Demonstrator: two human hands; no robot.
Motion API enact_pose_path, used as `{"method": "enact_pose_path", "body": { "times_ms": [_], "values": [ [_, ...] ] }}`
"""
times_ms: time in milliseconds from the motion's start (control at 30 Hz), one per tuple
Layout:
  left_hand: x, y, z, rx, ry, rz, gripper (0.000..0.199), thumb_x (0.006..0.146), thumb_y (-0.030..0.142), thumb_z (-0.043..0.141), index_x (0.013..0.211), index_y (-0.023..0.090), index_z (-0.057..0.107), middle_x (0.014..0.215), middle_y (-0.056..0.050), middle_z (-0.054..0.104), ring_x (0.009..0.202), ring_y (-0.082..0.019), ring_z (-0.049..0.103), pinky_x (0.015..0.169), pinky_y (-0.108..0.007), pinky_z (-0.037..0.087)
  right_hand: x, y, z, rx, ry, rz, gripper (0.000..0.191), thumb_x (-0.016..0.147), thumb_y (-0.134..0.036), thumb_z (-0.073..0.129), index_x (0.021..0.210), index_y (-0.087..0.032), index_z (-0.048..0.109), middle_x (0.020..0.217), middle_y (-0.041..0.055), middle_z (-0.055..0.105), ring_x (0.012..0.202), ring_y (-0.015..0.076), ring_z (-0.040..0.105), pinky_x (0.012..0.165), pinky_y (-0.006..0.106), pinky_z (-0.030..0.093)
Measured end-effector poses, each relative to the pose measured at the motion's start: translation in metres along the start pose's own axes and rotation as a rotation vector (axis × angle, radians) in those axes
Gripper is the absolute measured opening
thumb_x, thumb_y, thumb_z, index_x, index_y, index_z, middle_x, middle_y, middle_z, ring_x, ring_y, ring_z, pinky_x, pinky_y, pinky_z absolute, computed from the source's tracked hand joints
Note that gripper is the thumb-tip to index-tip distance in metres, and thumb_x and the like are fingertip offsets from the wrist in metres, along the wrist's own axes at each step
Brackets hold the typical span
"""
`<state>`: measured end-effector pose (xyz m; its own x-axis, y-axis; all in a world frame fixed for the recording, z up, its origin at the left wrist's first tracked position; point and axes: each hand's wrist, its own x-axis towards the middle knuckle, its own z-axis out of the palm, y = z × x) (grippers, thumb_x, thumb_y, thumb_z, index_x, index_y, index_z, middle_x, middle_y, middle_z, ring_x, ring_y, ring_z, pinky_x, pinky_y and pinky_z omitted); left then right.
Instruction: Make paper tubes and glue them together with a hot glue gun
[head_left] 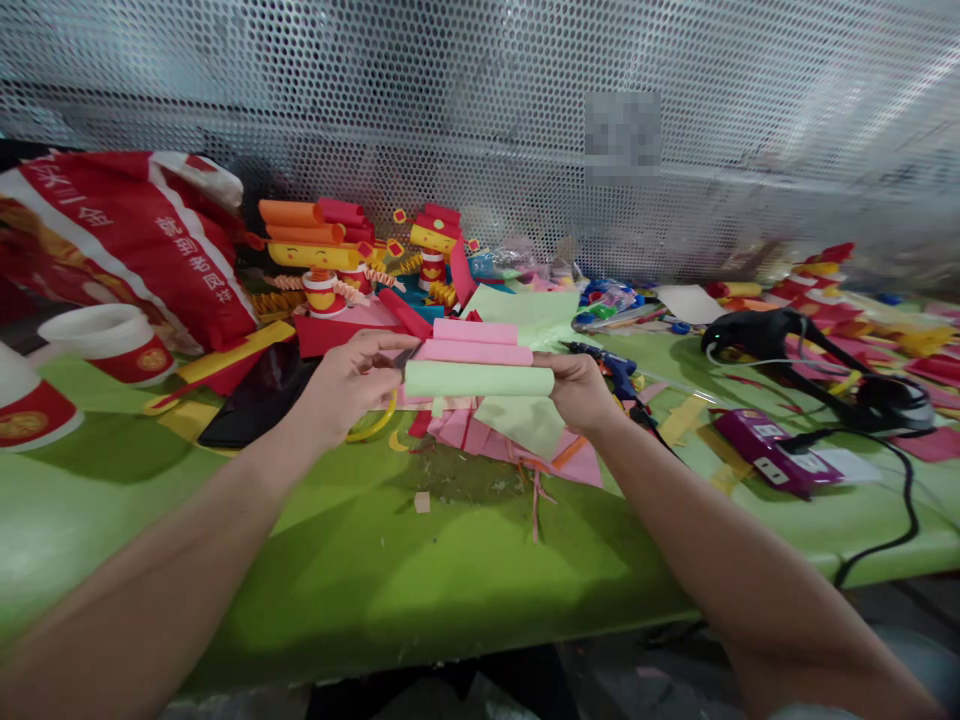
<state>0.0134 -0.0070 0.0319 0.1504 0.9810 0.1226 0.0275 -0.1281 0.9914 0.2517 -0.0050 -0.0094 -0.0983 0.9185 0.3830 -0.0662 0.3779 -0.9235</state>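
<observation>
A light green paper roll lies crosswise in front of two pink paper rolls, forming one stepped piece held above the table. My left hand grips its left end, fingers bent around the edge. At the right end my right hand pinches the piece, with the thumb and some fingertips hidden behind the paper. Beneath it are pink paper sheets and a pale green sheet. Paper figures with yellow faces, one with orange rolls on top, stand behind to the left.
Paper cups, a red bag and a black flat object are on the left. To the right lie a blue glue gun, a purple power strip with a black cable, and a black headset. A perforated metal panel rises behind.
</observation>
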Motion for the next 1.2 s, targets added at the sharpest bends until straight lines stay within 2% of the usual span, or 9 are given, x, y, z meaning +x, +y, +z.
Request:
{"method": "enact_pose_path", "body": {
  "times_ms": [133, 267, 367, 433, 567, 633, 900, 1067, 1200],
  "values": [
    [0.004, -0.005, 0.001, -0.007, -0.048, -0.019, 0.024, 0.061, -0.003, 0.063, 0.074, 0.016, 0.072, 0.084, 0.001, 0.069, 0.065, -0.006, 0.058, 0.057, -0.011, 0.046, 0.0, 0.0, 0.0, 0.008, 0.0, -0.004, 0.024, 0.048, -0.041, 0.083, 0.064, -0.025, 0.075, 0.07, 0.003, 0.072, 0.077, 0.0232, 0.067, 0.069, 0.037, 0.055],
    [0.005, -0.008, 0.005, -0.105, -0.067, -0.009, 0.023, 0.055, 0.0, 0.071, 0.071, 0.017, 0.072, 0.088, -0.003, 0.071, 0.069, -0.01, 0.062, 0.06, -0.016, 0.05, -0.001, 0.002, 0.0, 0.026, -0.024, -0.003, 0.022, 0.048, -0.039, 0.083, 0.065, -0.027, 0.075, 0.068, 0.0027, 0.072, 0.074, 0.0225, 0.067, 0.067, 0.036, 0.055],
    [0.003, -0.007, 0.008, -0.138, -0.069, 0.016, 0.029, 0.048, -0.006, 0.071, 0.065, 0.017, 0.072, 0.088, -0.004, 0.073, 0.078, -0.013, 0.066, 0.066, -0.017, 0.051, -0.002, 0.004, 0.004, 0.031, -0.063, 0.024, 0.023, 0.048, -0.039, 0.083, 0.066, -0.028, 0.075, 0.071, 0.0025, 0.073, 0.072, 0.0215, 0.067, 0.067, 0.036, 0.055],
    [0.002, -0.006, 0.011, -0.165, -0.055, -0.02, 0.032, 0.047, -0.009, 0.07, 0.065, 0.017, 0.073, 0.086, -0.005, 0.073, 0.082, -0.015, 0.067, 0.065, -0.015, 0.051, -0.003, 0.004, 0.007, 0.049, -0.094, 0.043, 0.024, 0.048, -0.039, 0.083, 0.067, -0.028, 0.075, 0.073, 0.0027, 0.073, 0.074, 0.0211, 0.067, 0.067, 0.035, 0.054],
    [0.002, -0.005, 0.015, -0.28, -0.028, -0.32, 0.033, 0.061, -0.003, 0.059, 0.085, 0.015, 0.075, 0.077, -0.009, 0.074, 0.075, -0.024, 0.07, 0.049, -0.021, 0.053, -0.005, 0.004, 0.015, 0.078, -0.168, 0.084, 0.027, 0.045, -0.037, 0.085, 0.068, -0.028, 0.075, 0.076, 0.0028, 0.073, 0.08, 0.0214, 0.066, 0.066, 0.032, 0.054],
    [0.002, -0.005, 0.017, -0.32, -0.022, -0.42, 0.039, 0.062, -0.003, 0.053, 0.091, 0.012, 0.074, 0.072, -0.01, 0.073, 0.069, -0.025, 0.07, 0.046, -0.023, 0.053, -0.006, 0.004, 0.017, 0.091, -0.207, 0.118, 0.028, 0.044, -0.038, 0.085, 0.069, -0.028, 0.075, 0.074, 0.0023, 0.073, 0.079, 0.021, 0.066, 0.065, 0.031, 0.053],
    [0.0, -0.003, 0.02, -0.417, -0.141, -0.483, 0.042, 0.061, -0.001, 0.05, 0.094, 0.013, 0.072, 0.074, -0.011, 0.073, 0.058, -0.022, 0.069, 0.047, -0.026, 0.054, -0.008, 0.002, 0.022, 0.154, -0.281, 0.107, 0.018, 0.051, -0.041, 0.082, 0.06, -0.027, 0.074, 0.063, 0.0016, 0.07, 0.059, 0.0142, 0.062, 0.056, 0.026, 0.05],
    [0.0, -0.005, 0.018, -0.421, -0.178, -0.489, 0.043, 0.059, -0.001, 0.051, 0.094, 0.012, 0.072, 0.069, -0.011, 0.073, 0.053, -0.023, 0.068, 0.046, -0.028, 0.054, -0.008, 0.002, 0.021, 0.158, -0.33, 0.108, 0.019, 0.05, -0.04, 0.082, 0.063, -0.029, 0.074, 0.069, 0.0008, 0.072, 0.065, 0.0142, 0.063, 0.066, 0.028, 0.053],
    [0.0, -0.005, 0.017, -0.417, -0.201, -0.489, 0.046, 0.058, -0.003, 0.051, 0.096, 0.012, 0.072, 0.071, -0.01, 0.073, 0.054, -0.022, 0.068, 0.045, -0.027, 0.054, -0.008, 0.001, 0.02, 0.122, -0.357, 0.068, 0.02, 0.049, -0.033, 0.084, 0.066, -0.029, 0.075, 0.072, 0.0004, 0.073, 0.072, 0.0152, 0.065, 0.062, 0.024, 0.052]
  ]
}}
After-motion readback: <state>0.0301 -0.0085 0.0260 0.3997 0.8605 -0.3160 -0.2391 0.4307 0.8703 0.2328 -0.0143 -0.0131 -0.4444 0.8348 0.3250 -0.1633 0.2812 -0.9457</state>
